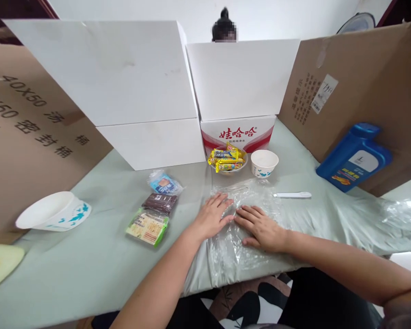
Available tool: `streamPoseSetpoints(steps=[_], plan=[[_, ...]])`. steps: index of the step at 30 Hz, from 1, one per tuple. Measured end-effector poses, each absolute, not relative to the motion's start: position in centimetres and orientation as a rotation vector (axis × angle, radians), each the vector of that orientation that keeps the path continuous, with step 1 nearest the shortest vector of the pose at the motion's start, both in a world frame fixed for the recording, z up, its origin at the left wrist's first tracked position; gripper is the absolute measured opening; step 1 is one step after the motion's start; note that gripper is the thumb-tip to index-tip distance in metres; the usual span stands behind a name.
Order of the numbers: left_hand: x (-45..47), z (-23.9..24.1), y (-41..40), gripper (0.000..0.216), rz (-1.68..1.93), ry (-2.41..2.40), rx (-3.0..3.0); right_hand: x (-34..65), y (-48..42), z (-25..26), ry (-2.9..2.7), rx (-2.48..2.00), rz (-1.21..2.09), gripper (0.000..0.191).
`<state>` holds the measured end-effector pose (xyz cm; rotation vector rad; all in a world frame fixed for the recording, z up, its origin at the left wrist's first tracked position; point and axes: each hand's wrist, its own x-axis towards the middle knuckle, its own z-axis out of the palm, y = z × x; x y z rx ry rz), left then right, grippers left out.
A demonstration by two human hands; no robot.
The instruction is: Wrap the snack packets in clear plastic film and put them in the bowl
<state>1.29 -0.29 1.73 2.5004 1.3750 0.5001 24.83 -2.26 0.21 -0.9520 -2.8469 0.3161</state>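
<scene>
The left hand [214,217] and right hand [262,228] lie open, palms down, on a crinkly clear plastic sheet [226,258] by the pale green cloth-covered tabletop's [99,260] near edge, maybe keeping it flat. A slim white plastic tool [294,195] lies farther off, maybe leaving room.

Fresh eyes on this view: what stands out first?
The left hand and right hand rest on clear plastic near the table's edge. Beyond them, bright yellow packets fill a bowl before the red-and-white box. At right, a blue bottle stands before a brown carton.
</scene>
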Motion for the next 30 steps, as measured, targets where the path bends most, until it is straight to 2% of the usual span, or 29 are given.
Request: streamPoseSetpoints(steps=[5, 8, 11, 14, 16, 19, 21, 22, 25, 30], plan=[[0.7, 1.0, 0.1, 0.055, 0.209, 1.734, 2.444, 27.2, -6.5, 0.8, -2.875, -0.994, 0.550, 0.081], [0.6, 0.8, 0.2, 0.053, 0.218, 1.765, 2.441, 29.2, -8.4, 1.5, -2.879, -0.965, 0.583, 0.082], [1.0, 1.4, -0.2, 0.045, 0.413, 1.766, 2.473, 31.6, -9.6, 1.4, -2.858, -0.966, 0.524, 0.081], [1.8, 3.2, -1.4, 0.025, 0.694, 1.542, 2.439, 33.7, -10.5, 0.7, -2.821, -1.053, 0.420, 0.070], [2.4, 4.5, -2.5, 0.020, 0.575, 1.116, 2.361, 34.8, -11.0, 0.4, -2.762, -1.110, 0.369, 0.058], [2.9, 5.4, -3.8, 0.045, 0.165, 0.567, 2.262, 35.3, -11.5, 0.8, -2.653, -1.103, 0.381, 0.036], [3.1, 5.2, -4.3, 0.054, 0.034, 0.501, 2.281, 35.2, -11.4, 1.5, -2.598, -1.047, 0.447, 0.026], [3.2, 5.1, -4.4, 0.049, 0.011, 0.527, 2.302, 35.1, -11.3, 2.0, -2.576, -1.019, 0.485, 0.025], [3.2, 5.0, -4.5, 0.016, 0.005, 0.609, 2.312, 34.9, -10.6, 3.3, -2.522, -1.001, 0.599, 0.023], [1.8, 6.5, -3.9, 0.013, 0.034, 0.513, 1.854, 34.3, -8.2, 4.9, -2.416, -1.150, 0.782, 0.024]])
